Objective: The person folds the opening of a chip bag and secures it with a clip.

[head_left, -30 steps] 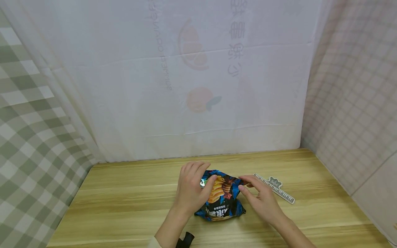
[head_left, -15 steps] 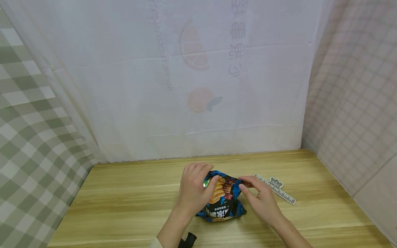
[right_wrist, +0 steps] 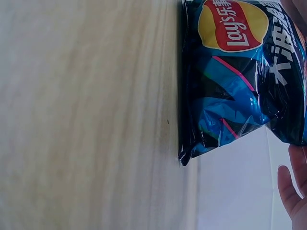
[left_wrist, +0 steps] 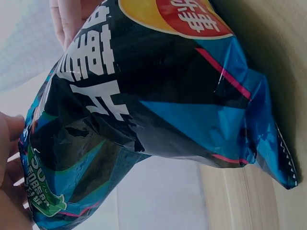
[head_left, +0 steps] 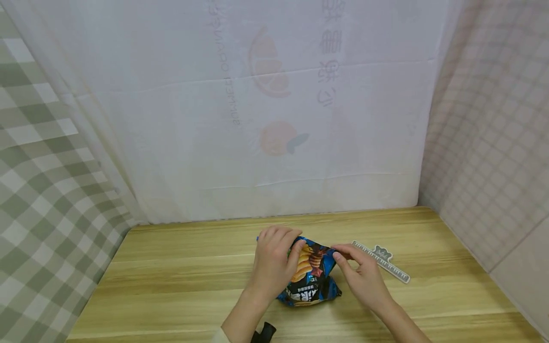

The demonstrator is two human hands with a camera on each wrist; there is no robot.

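Note:
A blue and black Lay's chip bag [head_left: 306, 276] stands on the wooden table, its printing upside down to me in the head view. My left hand [head_left: 274, 262] grips its upper left part, thumb in front and fingers over the top. My right hand [head_left: 362, 274] pinches the upper right corner between thumb and fingertips. Close up, the left wrist view shows the crumpled bag [left_wrist: 168, 96] with fingers [left_wrist: 12, 177] at its top edge. In the right wrist view, the bag's [right_wrist: 230, 86] lower end rests on the table; fingers show at the right edge.
Right of the bag lies a long bag clip [head_left: 381, 261] with a piano-key pattern and a bear-shaped handle. A black object [head_left: 263, 332] is partly hidden by my left forearm. White cloth [head_left: 193, 143] hangs behind the table [head_left: 171, 276], checked cloth at both sides.
My left hand has moved slightly right over the bag's top, and a blue corner now shows left of its fingers. The right hand keeps its pinch, nearly in place.

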